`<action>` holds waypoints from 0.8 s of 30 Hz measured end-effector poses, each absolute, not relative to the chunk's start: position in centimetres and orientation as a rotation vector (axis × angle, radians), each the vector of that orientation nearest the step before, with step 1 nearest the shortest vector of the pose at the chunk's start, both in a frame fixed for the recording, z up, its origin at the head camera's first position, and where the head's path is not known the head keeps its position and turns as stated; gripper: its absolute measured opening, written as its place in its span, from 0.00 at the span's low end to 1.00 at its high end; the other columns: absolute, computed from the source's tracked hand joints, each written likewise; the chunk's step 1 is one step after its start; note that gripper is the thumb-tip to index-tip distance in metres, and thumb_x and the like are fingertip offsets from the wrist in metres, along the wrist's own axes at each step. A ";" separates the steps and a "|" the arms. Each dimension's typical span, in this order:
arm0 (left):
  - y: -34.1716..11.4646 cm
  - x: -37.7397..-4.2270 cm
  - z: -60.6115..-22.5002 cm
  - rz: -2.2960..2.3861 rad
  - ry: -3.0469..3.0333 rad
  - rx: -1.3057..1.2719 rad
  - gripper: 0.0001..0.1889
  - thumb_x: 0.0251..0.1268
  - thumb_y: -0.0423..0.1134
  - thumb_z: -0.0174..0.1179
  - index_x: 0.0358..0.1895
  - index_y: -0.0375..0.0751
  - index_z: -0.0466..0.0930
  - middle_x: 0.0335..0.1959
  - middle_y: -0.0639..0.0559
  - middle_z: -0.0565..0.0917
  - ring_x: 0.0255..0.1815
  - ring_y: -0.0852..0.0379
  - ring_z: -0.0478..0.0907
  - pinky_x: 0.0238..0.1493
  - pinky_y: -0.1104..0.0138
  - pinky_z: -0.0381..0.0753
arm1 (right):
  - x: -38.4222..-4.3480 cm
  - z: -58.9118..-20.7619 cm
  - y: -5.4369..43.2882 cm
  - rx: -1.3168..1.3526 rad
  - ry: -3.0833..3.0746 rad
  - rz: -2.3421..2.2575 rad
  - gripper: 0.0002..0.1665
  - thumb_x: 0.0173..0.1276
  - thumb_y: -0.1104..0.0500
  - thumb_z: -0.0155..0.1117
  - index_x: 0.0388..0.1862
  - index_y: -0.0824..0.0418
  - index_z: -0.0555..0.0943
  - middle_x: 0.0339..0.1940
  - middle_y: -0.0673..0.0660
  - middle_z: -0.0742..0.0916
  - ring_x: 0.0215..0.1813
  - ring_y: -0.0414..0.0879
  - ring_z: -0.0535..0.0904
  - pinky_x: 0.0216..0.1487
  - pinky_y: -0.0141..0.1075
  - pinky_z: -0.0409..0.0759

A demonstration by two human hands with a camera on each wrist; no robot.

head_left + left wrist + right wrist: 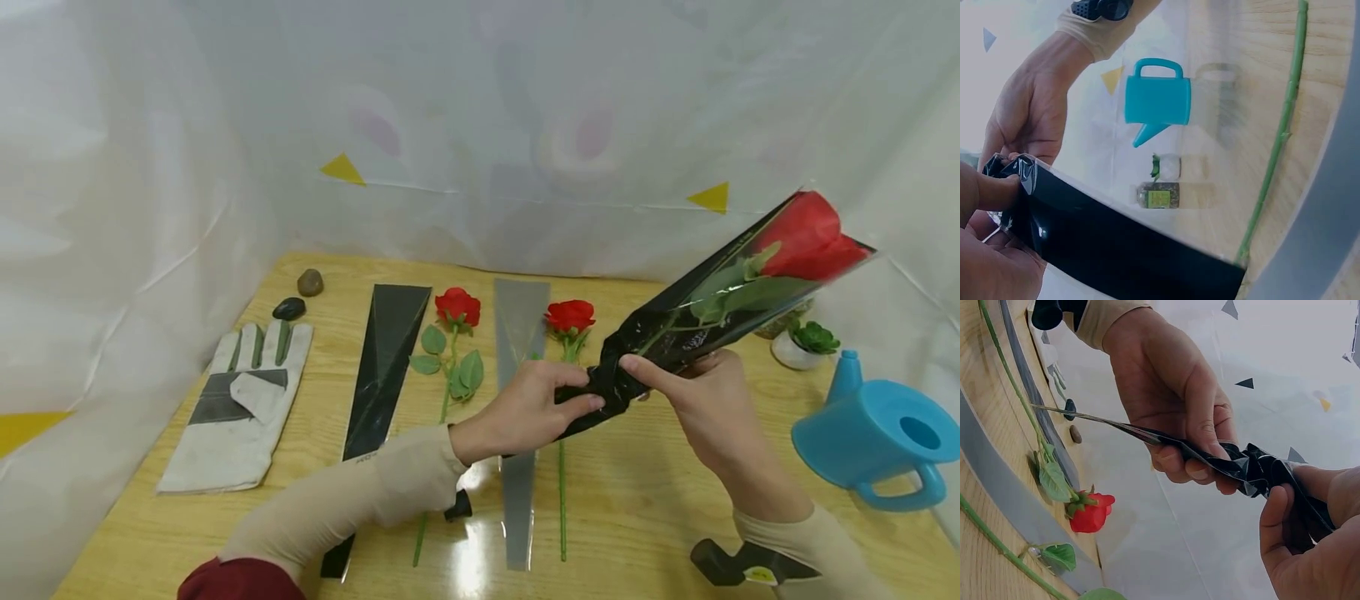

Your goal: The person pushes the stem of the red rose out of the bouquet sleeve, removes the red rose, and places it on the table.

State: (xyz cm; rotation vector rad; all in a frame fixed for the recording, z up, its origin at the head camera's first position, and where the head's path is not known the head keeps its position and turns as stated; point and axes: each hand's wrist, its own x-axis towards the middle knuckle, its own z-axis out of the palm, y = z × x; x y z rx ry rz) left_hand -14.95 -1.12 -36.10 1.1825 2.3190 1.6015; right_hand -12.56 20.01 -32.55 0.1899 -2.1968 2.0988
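A red rose [806, 237] lies inside a black flower sleeve [660, 325] with a clear front, held tilted above the table with the bloom at upper right. The sleeve is crumpled and gathered around its narrow part. My left hand [517, 408] pinches the gathered part between thumb and fingers, and the sleeve's tail [1129, 231] sticks out past it. Just above, my right hand [708, 408] grips the sleeve, its thumb on the front; its other fingers are mostly hidden behind. In the right wrist view the left hand [1172, 400] holds the flattened tail.
On the table lie a black sleeve [386, 367], a grey sleeve [517, 492], two loose red roses [457, 307] [570, 317] and a work glove [240, 408]. Two stones [310, 282] are at back left. A blue watering can [870, 433] and potted succulent [806, 346] stand right.
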 end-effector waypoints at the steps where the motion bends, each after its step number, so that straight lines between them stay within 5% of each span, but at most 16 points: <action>1: -1.1 -14.9 -36.2 1.589 2.334 1.182 0.23 0.72 0.36 0.60 0.19 0.44 0.61 0.16 0.54 0.55 0.14 0.61 0.52 0.25 0.73 0.59 | -12.6 -32.6 20.0 0.205 -2.190 2.107 0.14 0.65 0.66 0.70 0.48 0.68 0.81 0.36 0.55 0.86 0.38 0.48 0.81 0.42 0.37 0.80; 7: -1.2 -15.1 -36.7 1.573 2.341 1.167 0.22 0.70 0.39 0.63 0.19 0.44 0.63 0.15 0.57 0.55 0.15 0.63 0.53 0.24 0.73 0.57 | -12.6 -32.7 20.4 0.284 -2.135 2.172 0.14 0.66 0.72 0.67 0.49 0.67 0.78 0.36 0.53 0.85 0.38 0.48 0.80 0.42 0.38 0.80; 13: -1.4 -15.3 -37.1 1.620 2.258 1.072 0.05 0.67 0.40 0.66 0.35 0.44 0.86 0.24 0.63 0.80 0.25 0.70 0.74 0.30 0.75 0.73 | -12.8 -31.9 21.3 0.390 -2.020 2.246 0.24 0.67 0.77 0.61 0.61 0.64 0.74 0.50 0.54 0.83 0.54 0.47 0.79 0.58 0.40 0.74; 16: -1.4 -15.3 -37.1 1.653 2.220 1.035 0.07 0.66 0.39 0.67 0.42 0.41 0.88 0.32 0.61 0.85 0.31 0.69 0.81 0.34 0.72 0.79 | -12.9 -31.3 21.7 0.464 -2.009 2.268 0.32 0.69 0.78 0.57 0.69 0.61 0.66 0.58 0.57 0.78 0.60 0.49 0.75 0.62 0.40 0.71; 20: -1.7 -15.3 -37.1 1.662 2.205 1.056 0.07 0.65 0.39 0.67 0.41 0.41 0.87 0.32 0.60 0.85 0.30 0.68 0.81 0.35 0.71 0.80 | -12.9 -30.9 21.9 0.494 -2.001 2.272 0.40 0.69 0.79 0.55 0.75 0.57 0.58 0.65 0.60 0.72 0.65 0.51 0.70 0.63 0.40 0.70; 24: -2.1 -15.3 -37.4 1.651 2.216 1.080 0.05 0.66 0.40 0.67 0.34 0.44 0.85 0.26 0.61 0.81 0.25 0.67 0.75 0.31 0.73 0.75 | -13.1 -30.7 22.1 0.464 -1.984 2.290 0.37 0.69 0.80 0.55 0.72 0.60 0.61 0.63 0.59 0.73 0.63 0.49 0.72 0.60 0.39 0.73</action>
